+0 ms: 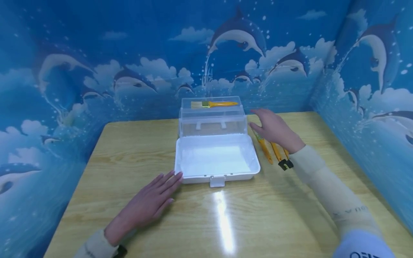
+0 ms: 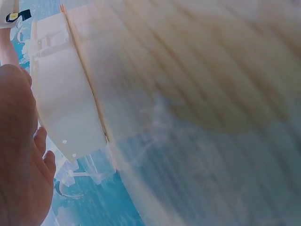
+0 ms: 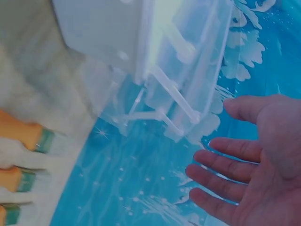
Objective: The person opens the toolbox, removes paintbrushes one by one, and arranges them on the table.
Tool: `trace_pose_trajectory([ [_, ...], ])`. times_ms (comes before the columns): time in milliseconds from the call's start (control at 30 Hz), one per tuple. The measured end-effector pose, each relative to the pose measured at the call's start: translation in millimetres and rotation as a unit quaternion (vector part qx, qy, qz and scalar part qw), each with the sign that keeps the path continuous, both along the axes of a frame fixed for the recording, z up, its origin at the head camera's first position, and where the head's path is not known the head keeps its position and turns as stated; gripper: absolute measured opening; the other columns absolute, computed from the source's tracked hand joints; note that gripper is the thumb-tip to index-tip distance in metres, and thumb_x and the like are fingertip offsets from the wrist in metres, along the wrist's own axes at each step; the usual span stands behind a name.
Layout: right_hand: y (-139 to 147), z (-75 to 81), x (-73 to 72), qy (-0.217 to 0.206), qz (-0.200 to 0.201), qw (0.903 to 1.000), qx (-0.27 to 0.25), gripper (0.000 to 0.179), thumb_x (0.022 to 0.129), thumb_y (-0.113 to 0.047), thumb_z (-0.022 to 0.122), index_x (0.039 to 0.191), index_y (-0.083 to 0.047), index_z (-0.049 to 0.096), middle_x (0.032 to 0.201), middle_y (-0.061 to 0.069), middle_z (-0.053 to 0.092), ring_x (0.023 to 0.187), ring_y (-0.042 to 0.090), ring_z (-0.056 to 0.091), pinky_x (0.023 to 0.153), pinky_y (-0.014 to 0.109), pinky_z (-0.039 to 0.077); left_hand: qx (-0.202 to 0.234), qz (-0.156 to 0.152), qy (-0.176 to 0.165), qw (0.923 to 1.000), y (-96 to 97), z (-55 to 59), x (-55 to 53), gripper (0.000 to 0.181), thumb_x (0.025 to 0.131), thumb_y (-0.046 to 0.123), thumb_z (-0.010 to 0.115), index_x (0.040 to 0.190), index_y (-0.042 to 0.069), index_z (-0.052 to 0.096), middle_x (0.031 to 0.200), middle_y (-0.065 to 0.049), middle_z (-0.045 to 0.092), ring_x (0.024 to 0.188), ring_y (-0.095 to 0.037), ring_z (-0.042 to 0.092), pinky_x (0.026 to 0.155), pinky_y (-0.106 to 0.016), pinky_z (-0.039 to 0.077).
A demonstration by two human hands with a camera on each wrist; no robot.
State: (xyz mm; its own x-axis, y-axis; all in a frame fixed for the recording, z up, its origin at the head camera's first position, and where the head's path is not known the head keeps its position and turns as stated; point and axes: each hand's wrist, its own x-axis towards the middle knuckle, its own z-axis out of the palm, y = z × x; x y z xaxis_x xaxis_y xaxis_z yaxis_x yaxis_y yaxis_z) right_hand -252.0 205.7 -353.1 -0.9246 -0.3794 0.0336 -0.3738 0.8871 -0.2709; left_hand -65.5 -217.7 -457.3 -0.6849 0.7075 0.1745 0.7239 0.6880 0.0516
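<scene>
A white plastic box (image 1: 217, 157) stands open on the table, with clear folding trays (image 1: 213, 123) raised at its back. One paintbrush (image 1: 222, 104) with an orange handle and pale bristles lies in the top tray. My left hand (image 1: 150, 200) has its fingers straight, the tips at the box's front left corner. To the right of the trays, my right hand (image 1: 275, 130) is held up with fingers spread and nothing in it, also seen as an empty palm (image 3: 277, 155) in the right wrist view. Beneath it several orange-handled paintbrushes (image 1: 265, 151) lie on the table, partly hidden.
The wooden table (image 1: 135, 154) carries the box near its back edge. Behind it and on both sides hangs a blue curtain (image 1: 145, 36) printed with dolphins. A white latch (image 1: 217, 181) hangs from the box's front rim.
</scene>
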Motion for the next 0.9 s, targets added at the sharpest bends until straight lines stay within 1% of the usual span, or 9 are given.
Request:
trace_pose_trajectory([
  [100,-2,8.4,-8.1,-0.004,0.017,0.9998,-0.002,0.056,0.105,-0.027,0.058,0.152,0.001,0.043,0.153,0.026,0.045,0.143,0.045,0.040,0.117,0.064,0.037,0.006,-0.005,0.005,1.0000,-1.0,-1.5,0.1,0.066,0.105,0.029,0.053,0.162,0.013,0.025,0.171,0.000,0.018,0.156,-0.025,0.022,0.130,-0.031,0.000],
  [200,-5,15.0,-18.0,-0.007,0.038,0.9992,-0.005,0.057,0.105,-0.026,0.058,0.153,-0.001,0.041,0.155,0.024,0.044,0.144,0.043,0.039,0.118,0.062,0.036,0.005,-0.003,0.001,1.0000,-1.5,-1.5,0.0,0.066,0.105,0.029,0.053,0.163,0.014,0.023,0.171,0.002,0.016,0.157,-0.023,0.019,0.130,-0.030,-0.001],
  [300,-9,18.6,-27.0,-0.008,0.059,0.9982,-0.007,0.057,0.105,-0.025,0.058,0.154,-0.001,0.040,0.156,0.023,0.043,0.145,0.042,0.040,0.118,0.061,0.036,0.004,0.001,-0.006,1.0000,-1.5,-0.8,-0.4,0.066,0.106,0.030,0.051,0.163,0.015,0.022,0.172,0.003,0.014,0.157,-0.022,0.017,0.130,-0.029,-0.002],
  [400,-13,19.2,-33.9,-0.011,0.077,0.9969,-0.009,0.056,0.105,-0.024,0.057,0.154,-0.002,0.040,0.158,0.021,0.042,0.145,0.040,0.040,0.119,0.059,0.037,0.004,0.004,-0.015,0.9999,-1.5,-0.6,-0.7,0.065,0.107,0.031,0.050,0.163,0.016,0.022,0.172,0.004,0.013,0.157,-0.021,0.016,0.130,-0.029,-0.003],
  [600,-22,19.5,-42.9,-0.014,0.103,0.9943,-0.024,0.051,0.107,-0.018,0.054,0.154,-0.004,0.042,0.157,0.018,0.044,0.145,0.037,0.040,0.118,0.058,0.038,-0.003,0.006,-0.017,0.9998,-1.4,1.1,-0.5,0.063,0.107,0.032,0.048,0.163,0.016,0.023,0.172,0.004,0.013,0.157,-0.021,0.016,0.130,-0.030,-0.003],
  [767,-28,19.0,-52.4,-0.024,0.116,0.9924,-0.031,0.045,0.107,-0.009,0.051,0.152,-0.004,0.046,0.153,0.017,0.049,0.143,0.036,0.043,0.117,0.056,0.041,0.002,0.003,-0.011,0.9999,-1.1,1.1,-0.7,0.065,0.106,0.030,0.052,0.163,0.015,0.024,0.171,0.003,0.015,0.157,-0.022,0.018,0.130,-0.030,-0.003],
  [900,-31,17.4,-59.6,-0.035,0.123,0.9909,-0.041,0.044,0.107,-0.004,0.048,0.151,-0.004,0.047,0.151,0.018,0.051,0.142,0.036,0.045,0.116,0.055,0.042,-0.003,0.004,-0.012,0.9999,-0.8,0.4,-0.4,0.066,0.106,0.030,0.052,0.163,0.015,0.023,0.171,0.003,0.014,0.157,-0.022,0.018,0.130,-0.030,-0.003],
])
